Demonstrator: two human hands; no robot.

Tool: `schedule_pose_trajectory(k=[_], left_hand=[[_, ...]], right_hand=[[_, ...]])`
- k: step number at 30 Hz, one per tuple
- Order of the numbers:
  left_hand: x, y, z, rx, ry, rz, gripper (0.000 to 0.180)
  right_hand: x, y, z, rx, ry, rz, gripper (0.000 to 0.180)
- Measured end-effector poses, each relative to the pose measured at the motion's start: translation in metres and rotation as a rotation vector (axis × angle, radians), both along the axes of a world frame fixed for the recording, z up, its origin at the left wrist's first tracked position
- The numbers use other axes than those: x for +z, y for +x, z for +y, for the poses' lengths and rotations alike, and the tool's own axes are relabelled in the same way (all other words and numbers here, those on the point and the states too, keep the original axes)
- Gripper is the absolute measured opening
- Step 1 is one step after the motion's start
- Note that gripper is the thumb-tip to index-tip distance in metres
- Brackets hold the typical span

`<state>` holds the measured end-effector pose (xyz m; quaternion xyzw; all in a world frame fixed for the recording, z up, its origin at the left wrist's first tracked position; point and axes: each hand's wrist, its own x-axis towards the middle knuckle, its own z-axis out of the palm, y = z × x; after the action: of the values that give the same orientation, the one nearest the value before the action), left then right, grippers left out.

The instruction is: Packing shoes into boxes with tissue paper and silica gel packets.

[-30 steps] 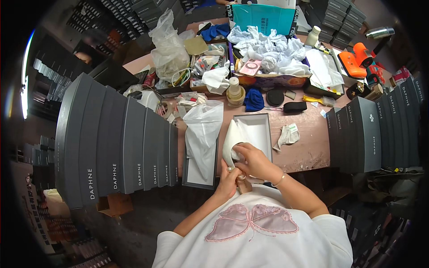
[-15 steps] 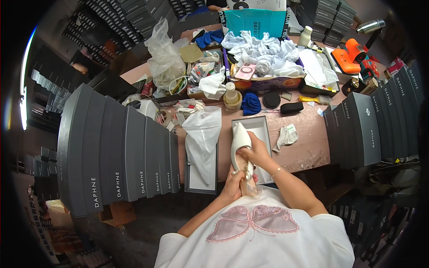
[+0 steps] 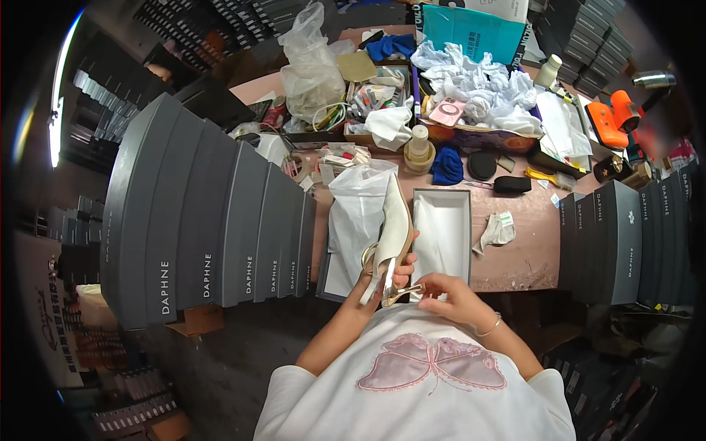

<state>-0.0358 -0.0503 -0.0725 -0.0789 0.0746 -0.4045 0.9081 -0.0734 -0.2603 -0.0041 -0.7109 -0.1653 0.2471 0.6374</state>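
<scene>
A white pointed-toe slingback shoe [image 3: 397,222] is tilted on its side in front of me, toe pointing away and its gold heel toward my shirt. My left hand [image 3: 403,270] is closed round the shoe's rear half, with fingers showing on the right of the sole. At the heel's tip, my right hand [image 3: 454,300] has curled fingers and appears to pinch the heel. Right of the shoe lies an open grey box part [image 3: 462,228] with a white inside. On the left, white tissue paper [image 3: 353,213] lies over another grey box part [image 3: 332,278].
Stacks of dark grey shoeboxes [image 3: 220,220] [image 3: 614,242] flank the pink table [image 3: 518,257]. Crumpled paper [image 3: 497,231] lies to the right. Farther back are a bottle [image 3: 419,147], a blue cloth [image 3: 446,166], a yellow brush [image 3: 548,176] and a carton of white paper [image 3: 478,84].
The shoe has turned from sole-down onto its side. My right hand has left the shoe's opening and come back to the heel. My left hand now supports the shoe.
</scene>
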Motion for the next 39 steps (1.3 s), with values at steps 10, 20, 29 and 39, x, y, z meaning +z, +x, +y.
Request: schedule_pose_trajectory(k=[10,20,29,39], left_hand=[[-0.013,0.003,-0.012,-0.074,-0.12,-0.155,0.091],[-0.017,0.002,-0.009,-0.088,-0.142,-0.116,0.091],[0.054,-0.027,-0.024,0.227,0.419,0.163,0.09],[0.027,-0.037,-0.032,0.132,0.786,0.079,0.043]], right_hand=[[-0.005,-0.008,0.009,0.033,-0.108,-0.176,0.023],[-0.012,-0.01,0.011,0.045,-0.028,-0.107,0.027],[-0.028,-0.014,0.001,-0.069,0.239,0.267,0.023],[-0.067,0.029,-0.092,-0.395,-0.196,0.001,0.015]])
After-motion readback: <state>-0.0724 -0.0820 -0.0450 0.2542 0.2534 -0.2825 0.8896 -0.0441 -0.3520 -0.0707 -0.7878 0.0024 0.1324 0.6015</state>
